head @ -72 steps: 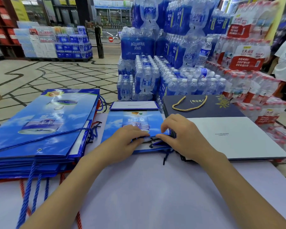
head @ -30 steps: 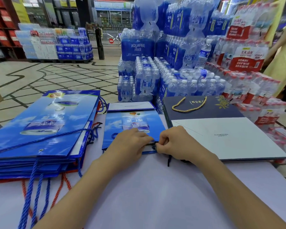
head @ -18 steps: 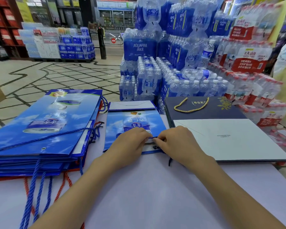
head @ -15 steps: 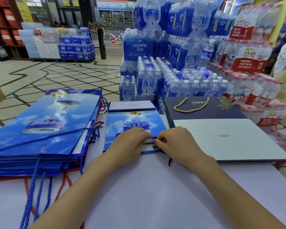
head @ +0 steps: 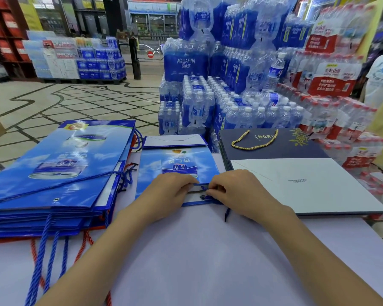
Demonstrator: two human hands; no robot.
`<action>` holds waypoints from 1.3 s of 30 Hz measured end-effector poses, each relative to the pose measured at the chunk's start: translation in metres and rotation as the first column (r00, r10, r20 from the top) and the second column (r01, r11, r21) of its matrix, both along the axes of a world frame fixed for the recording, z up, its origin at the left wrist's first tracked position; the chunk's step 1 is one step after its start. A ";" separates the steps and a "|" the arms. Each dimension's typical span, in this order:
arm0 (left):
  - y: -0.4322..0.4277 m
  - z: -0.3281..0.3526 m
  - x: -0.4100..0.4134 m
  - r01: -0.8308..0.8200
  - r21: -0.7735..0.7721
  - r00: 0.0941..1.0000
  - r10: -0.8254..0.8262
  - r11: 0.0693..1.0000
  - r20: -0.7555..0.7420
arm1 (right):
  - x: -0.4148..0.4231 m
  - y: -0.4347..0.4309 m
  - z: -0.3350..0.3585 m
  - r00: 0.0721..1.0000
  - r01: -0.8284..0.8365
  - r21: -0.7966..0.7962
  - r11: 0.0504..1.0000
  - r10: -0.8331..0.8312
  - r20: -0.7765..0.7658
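Small blue paper gift bag (head: 175, 164), printed with sky and a can, lies flat in the middle of the pale lilac table (head: 197, 250), its open end toward the near edge. Your left hand (head: 166, 195) rests palm down on the bag's near left part. Its fingers are curled, and thumb and forefinger pinch the thin blue cord handle (head: 202, 188) at the bag's white inner rim. Your right hand (head: 241, 193) comes in from the right, knuckles up. Its fingertips are curled in and nipped on the same cord, just beside those of the left; the two hands nearly touch. A loose end of the cord trails off the bag's near edge onto the cloth below your right hand. Both forearms run in from the table's near corners and meet at the bag.

A stack of large blue paper bags (head: 60, 173) sits along the left edge. A flat navy bag with a gold rope handle (head: 274, 149) lies toward the right edge, just beside the small bag. Shrink-wrapped packs of water bottles (head: 208, 102) stand beyond the far edge.
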State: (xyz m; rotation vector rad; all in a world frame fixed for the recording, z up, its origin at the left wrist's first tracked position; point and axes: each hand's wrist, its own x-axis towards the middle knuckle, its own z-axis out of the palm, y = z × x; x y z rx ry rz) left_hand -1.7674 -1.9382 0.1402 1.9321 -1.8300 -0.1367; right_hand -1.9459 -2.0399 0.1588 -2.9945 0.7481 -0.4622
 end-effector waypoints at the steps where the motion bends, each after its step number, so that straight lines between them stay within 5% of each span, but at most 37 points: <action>1: 0.000 0.001 0.000 0.000 -0.007 1.000 -0.001 1.000 -0.020 | 0.001 0.000 0.000 1.000 -0.008 -0.064 0.998 0.010 0.027; 4: 0.002 0.004 -0.001 0.028 -0.007 0.998 -0.028 1.000 -0.060 | 0.002 -0.001 -0.001 0.991 -0.018 -0.234 0.972 0.047 0.123; 7: 0.005 0.006 -0.003 0.050 0.006 0.993 -0.049 0.999 -0.106 | -0.001 -0.005 -0.004 0.976 -0.041 -0.217 0.975 0.086 0.199; 12: 0.006 0.009 -0.004 0.055 0.042 0.948 -0.038 0.998 -0.317 | -0.002 -0.013 -0.009 0.983 -0.136 -0.241 0.961 0.162 0.092; 22: -0.003 0.004 0.002 -0.108 0.153 0.890 0.164 0.982 -0.425 | -0.002 -0.017 -0.013 0.978 -0.188 -0.185 0.965 0.202 0.059; 30: 0.000 0.012 0.006 -0.188 -0.118 0.897 0.122 0.975 -0.425 | -0.008 -0.013 -0.010 0.982 -0.168 0.052 0.985 0.171 -0.076; 33: 0.001 0.026 0.017 -0.303 -0.308 0.771 0.042 0.902 -0.636 | -0.005 -0.008 -0.010 0.991 -0.121 0.102 0.987 0.126 -0.047; 36: 0.002 0.029 0.017 -0.334 -0.321 0.678 -0.010 0.886 -0.735 | 0.004 -0.002 -0.012 0.997 -0.067 0.066 0.996 0.070 -0.037; 39: -0.001 0.016 0.016 -0.275 -0.320 0.838 0.063 0.907 -0.542 | 0.011 0.001 -0.009 0.997 -0.003 -0.031 1.000 0.001 -0.074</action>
